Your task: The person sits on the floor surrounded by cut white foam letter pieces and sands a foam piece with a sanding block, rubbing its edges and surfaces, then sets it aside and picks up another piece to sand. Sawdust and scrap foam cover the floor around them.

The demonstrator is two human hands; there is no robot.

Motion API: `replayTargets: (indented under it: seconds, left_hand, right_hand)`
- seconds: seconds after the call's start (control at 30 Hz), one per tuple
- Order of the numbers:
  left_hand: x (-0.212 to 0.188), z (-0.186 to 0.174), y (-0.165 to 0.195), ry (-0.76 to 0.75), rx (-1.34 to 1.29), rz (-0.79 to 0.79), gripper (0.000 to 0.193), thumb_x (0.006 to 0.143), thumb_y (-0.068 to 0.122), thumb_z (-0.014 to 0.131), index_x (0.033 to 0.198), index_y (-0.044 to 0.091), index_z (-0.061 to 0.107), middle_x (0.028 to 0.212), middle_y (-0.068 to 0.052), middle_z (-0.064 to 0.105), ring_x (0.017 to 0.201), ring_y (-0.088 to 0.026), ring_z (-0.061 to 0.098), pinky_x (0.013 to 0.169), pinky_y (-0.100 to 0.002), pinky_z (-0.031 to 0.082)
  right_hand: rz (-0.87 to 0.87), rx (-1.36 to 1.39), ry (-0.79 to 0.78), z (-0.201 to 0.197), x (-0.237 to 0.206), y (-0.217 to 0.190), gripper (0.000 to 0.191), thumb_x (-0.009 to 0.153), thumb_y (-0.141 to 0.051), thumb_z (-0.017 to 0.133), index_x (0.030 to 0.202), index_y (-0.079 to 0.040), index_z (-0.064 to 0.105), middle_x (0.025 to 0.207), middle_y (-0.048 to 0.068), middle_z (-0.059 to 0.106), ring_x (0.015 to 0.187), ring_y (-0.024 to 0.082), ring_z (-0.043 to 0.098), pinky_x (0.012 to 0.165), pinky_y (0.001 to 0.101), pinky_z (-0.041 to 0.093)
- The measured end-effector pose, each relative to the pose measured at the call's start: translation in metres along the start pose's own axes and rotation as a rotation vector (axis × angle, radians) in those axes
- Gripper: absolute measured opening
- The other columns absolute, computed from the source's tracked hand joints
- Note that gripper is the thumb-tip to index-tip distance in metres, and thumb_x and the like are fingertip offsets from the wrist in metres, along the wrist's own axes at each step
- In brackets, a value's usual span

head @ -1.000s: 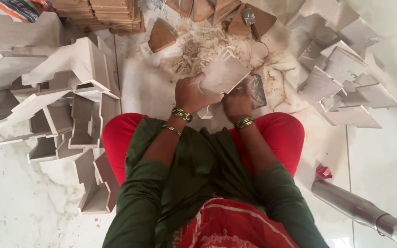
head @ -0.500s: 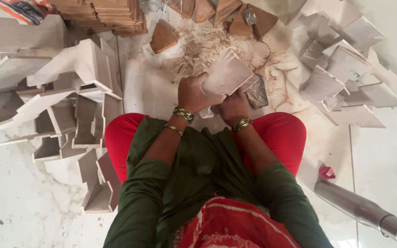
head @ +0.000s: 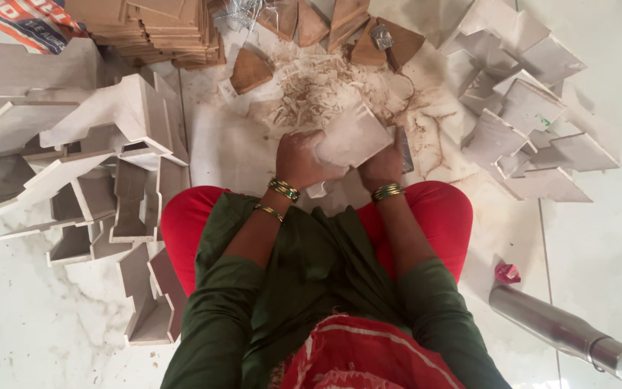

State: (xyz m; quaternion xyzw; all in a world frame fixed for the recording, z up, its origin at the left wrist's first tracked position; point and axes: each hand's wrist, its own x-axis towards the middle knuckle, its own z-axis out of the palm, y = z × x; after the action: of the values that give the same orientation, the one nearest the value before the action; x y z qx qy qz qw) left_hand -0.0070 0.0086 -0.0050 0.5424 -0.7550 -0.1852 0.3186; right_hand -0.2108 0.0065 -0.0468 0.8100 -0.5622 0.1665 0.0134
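A person seated on a pale marble floor (head: 599,238) grips a white square panel (head: 350,137) with both hands, the left hand (head: 300,160) closed over its left edge and the right hand (head: 383,167) clasping its lower right, just above red-clad knees. Beyond it lie a heap of pale shavings (head: 318,86), brown triangular pieces (head: 250,70) and stacked brown boards (head: 152,29). A red, white and blue printed package (head: 34,25) sits top left, with white moulded pieces (head: 109,115) either side and a steel bottle (head: 566,335) lower right.
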Motion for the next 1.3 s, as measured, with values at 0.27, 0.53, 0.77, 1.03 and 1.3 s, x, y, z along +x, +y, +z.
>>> replayTargets:
  seconds: [0.27,0.53,0.77,1.03,1.3]
  left_hand:
    - [0.001,0.001,-0.001,0.046,0.053,0.003,0.065,0.051,0.057,0.089,0.088,0.006,0.07,0.077,-0.014,0.07,0.077,-0.035,0.066,0.077,-0.046,0.047]
    - [0.001,-0.002,-0.003,0.123,0.017,0.151,0.072,0.053,0.054,0.087,0.101,0.004,0.071,0.087,-0.014,0.071,0.081,-0.033,0.068,0.079,-0.044,0.046]
    - [0.007,-0.001,-0.006,0.009,0.083,-0.028,0.061,0.052,0.055,0.09,0.084,0.008,0.068,0.076,-0.014,0.069,0.076,-0.036,0.066,0.076,-0.045,0.047]
    - [0.004,0.001,-0.003,0.142,0.006,0.174,0.069,0.053,0.054,0.088,0.098,0.006,0.069,0.087,-0.013,0.071,0.08,-0.033,0.066,0.077,-0.045,0.046]
    - [0.013,0.003,-0.006,0.044,0.053,-0.008,0.061,0.052,0.053,0.09,0.085,0.007,0.067,0.079,-0.013,0.07,0.079,-0.035,0.066,0.08,-0.046,0.046]
  right_hand:
    - [-0.095,0.067,-0.208,0.015,-0.014,-0.024,0.048,0.092,-0.025,0.061,0.137,-0.006,0.064,0.145,0.015,0.062,0.14,0.034,0.05,0.124,0.0461,0.029]
    - [-0.016,-0.046,0.107,-0.005,0.0,0.006,0.056,0.073,-0.032,0.065,0.124,-0.012,0.068,0.131,0.013,0.067,0.128,0.038,0.056,0.109,0.0572,0.027]
    - [-0.147,-0.006,-0.322,0.017,-0.009,-0.027,0.043,0.094,-0.03,0.061,0.133,-0.012,0.066,0.142,0.012,0.063,0.141,0.029,0.051,0.125,0.0449,0.032]
    - [-0.03,0.032,0.039,-0.005,0.0,0.003,0.056,0.077,-0.034,0.067,0.128,-0.01,0.066,0.136,0.015,0.062,0.133,0.035,0.05,0.111,0.0603,0.024]
    - [-0.115,0.031,-0.203,0.011,0.001,-0.021,0.048,0.09,-0.026,0.063,0.136,-0.011,0.065,0.145,0.011,0.062,0.139,0.031,0.053,0.122,0.044,0.034]
